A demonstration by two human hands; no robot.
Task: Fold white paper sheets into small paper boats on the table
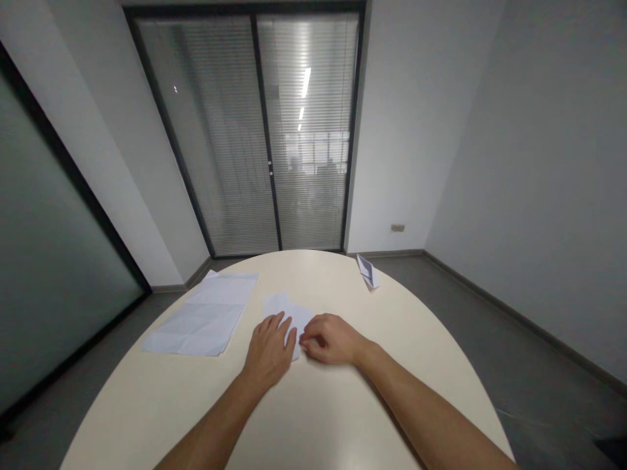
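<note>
A small piece of folded white paper (pixel 300 314) lies on the table in front of me, partly covered by my hands. My left hand (pixel 270 347) rests flat on its left part, fingers spread and pointing away from me. At the paper's right edge, my right hand (pixel 332 338) is curled, with thumb and forefinger closed at the edge of the paper. The lower part of the paper is hidden under the left fingers.
The round cream table (pixel 304 418) has larger white sheets (pixel 203 320) at its left, creased across. Near the far right rim stands a folded paper piece (pixel 368 273). Beyond are a glass door with blinds (pixel 308 215) and a grey wall with a socket (pixel 398 228).
</note>
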